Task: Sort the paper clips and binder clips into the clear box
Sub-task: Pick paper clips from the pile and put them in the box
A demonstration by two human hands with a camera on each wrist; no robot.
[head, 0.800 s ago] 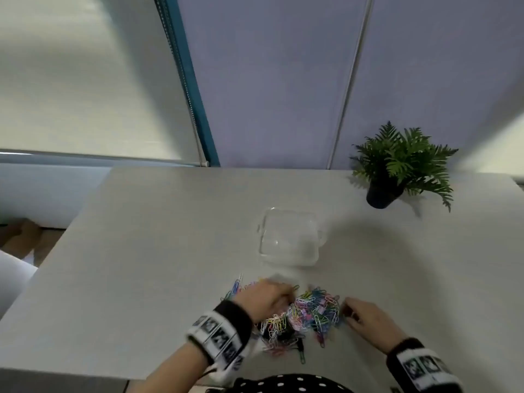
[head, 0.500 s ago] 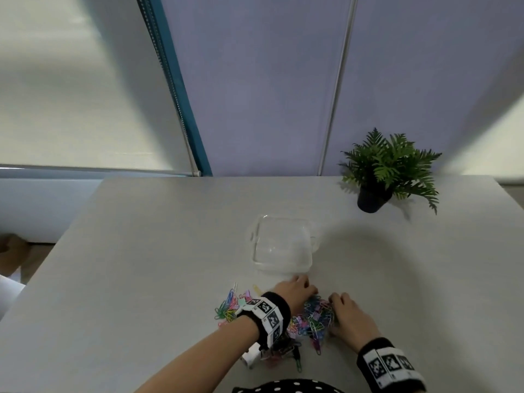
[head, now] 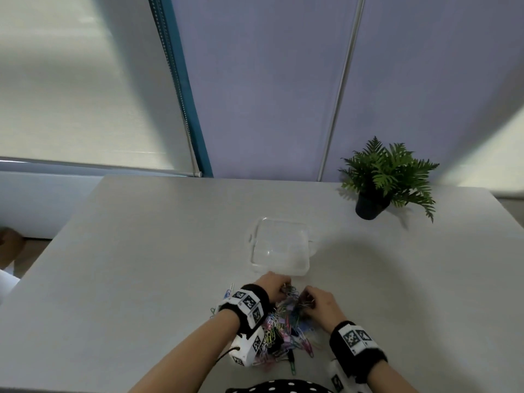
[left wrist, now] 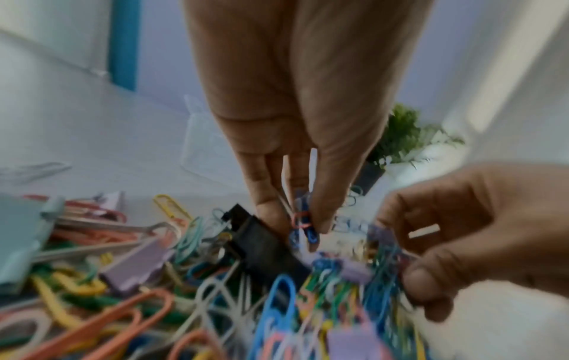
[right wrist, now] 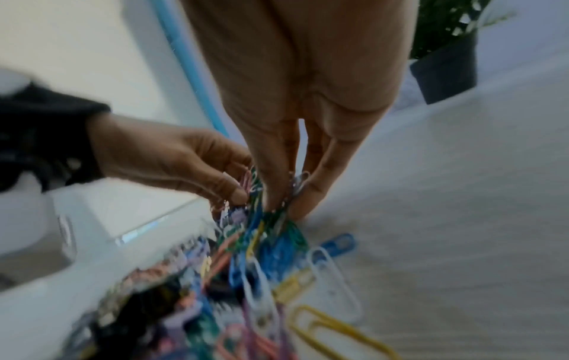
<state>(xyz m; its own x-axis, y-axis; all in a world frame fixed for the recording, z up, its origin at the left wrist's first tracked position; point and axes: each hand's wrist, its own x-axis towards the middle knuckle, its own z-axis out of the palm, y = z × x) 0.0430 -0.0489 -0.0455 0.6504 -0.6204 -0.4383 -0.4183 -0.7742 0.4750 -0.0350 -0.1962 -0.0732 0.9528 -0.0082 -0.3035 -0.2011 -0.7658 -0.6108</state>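
A heap of coloured paper clips and binder clips lies on the white table near its front edge. The clear box stands just beyond the heap, with nothing visible inside. My left hand is at the heap's far end and pinches a small bunch of paper clips between thumb and fingers. My right hand is right beside it and pinches a tangle of paper clips at the heap's far right. A black binder clip and a lilac binder clip lie in the heap.
A small potted fern stands at the back right of the table. A wall and a window blind rise behind the table's far edge. Loose large clips lie on the table right of the heap.
Both hands have come together at the far end of the heap and now pinch clips. The left hand moved right and forward; the head view shifted slightly.
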